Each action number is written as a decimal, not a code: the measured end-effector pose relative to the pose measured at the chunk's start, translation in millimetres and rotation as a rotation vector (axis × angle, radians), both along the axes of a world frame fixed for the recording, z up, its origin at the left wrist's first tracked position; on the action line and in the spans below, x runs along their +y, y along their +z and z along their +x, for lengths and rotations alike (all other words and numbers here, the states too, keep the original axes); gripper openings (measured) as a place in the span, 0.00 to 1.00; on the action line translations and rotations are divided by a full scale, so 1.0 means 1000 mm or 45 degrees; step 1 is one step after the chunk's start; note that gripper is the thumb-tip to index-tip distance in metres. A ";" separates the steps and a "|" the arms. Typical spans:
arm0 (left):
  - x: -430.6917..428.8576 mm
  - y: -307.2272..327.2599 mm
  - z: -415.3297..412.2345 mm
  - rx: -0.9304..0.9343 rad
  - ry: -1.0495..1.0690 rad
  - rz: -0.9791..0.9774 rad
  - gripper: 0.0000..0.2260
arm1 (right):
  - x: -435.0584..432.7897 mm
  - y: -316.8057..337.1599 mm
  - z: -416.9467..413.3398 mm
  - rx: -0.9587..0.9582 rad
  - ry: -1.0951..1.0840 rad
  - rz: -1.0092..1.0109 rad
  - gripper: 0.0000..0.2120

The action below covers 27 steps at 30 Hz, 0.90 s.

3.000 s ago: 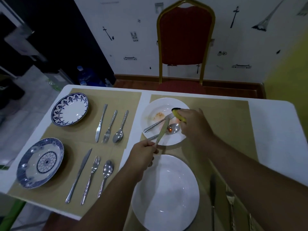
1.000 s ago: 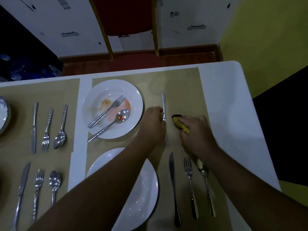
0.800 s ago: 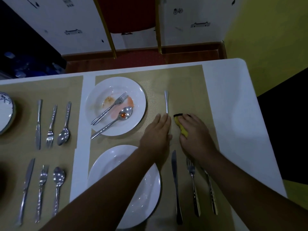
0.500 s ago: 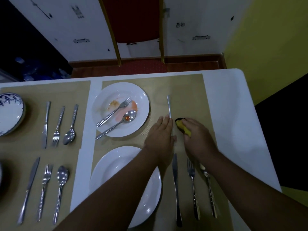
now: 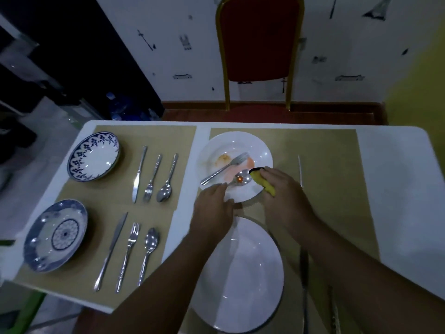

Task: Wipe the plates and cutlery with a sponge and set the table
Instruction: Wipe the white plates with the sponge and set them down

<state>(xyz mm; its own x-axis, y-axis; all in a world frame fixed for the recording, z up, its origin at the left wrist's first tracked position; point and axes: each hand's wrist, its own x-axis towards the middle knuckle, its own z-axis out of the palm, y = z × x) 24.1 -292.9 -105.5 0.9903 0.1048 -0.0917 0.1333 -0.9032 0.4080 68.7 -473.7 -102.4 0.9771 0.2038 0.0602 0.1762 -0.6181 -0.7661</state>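
A dirty white plate (image 5: 257, 145) with orange smears lies at the far middle of the table. A fork (image 5: 225, 168) and a spoon (image 5: 242, 178) with a red spot in its bowl lie on it. My left hand (image 5: 213, 204) pinches the spoon's handle at the plate's near rim. My right hand (image 5: 286, 198) holds a yellow sponge (image 5: 263, 182) right beside the spoon's bowl. A table knife (image 5: 299, 168) lies on the mat to the right of the plate. A clean white plate (image 5: 243, 278) sits close to me.
Two blue patterned plates (image 5: 94, 155) (image 5: 56, 235) sit on the left mats, each with a knife, fork and spoon beside it. More cutlery (image 5: 304, 285) lies under my right forearm. A red chair (image 5: 258, 44) stands past the table's far edge. The white table (image 5: 397, 189) ends at the right.
Both hands left the knife on the right mat and moved left to the dirty plate. My left hand took hold of the spoon's handle, and the sponge came up beside the spoon's bowl.
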 end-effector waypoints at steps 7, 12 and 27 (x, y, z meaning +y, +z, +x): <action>0.047 -0.011 0.055 0.000 0.093 0.103 0.12 | 0.052 -0.012 0.014 0.026 -0.012 -0.021 0.25; 0.041 -0.021 0.092 0.082 0.065 0.068 0.13 | 0.066 -0.019 0.022 0.046 -0.113 -0.020 0.22; 0.071 0.026 0.084 0.677 0.463 -1.250 0.10 | 0.088 -0.034 0.044 -0.261 0.239 -0.234 0.29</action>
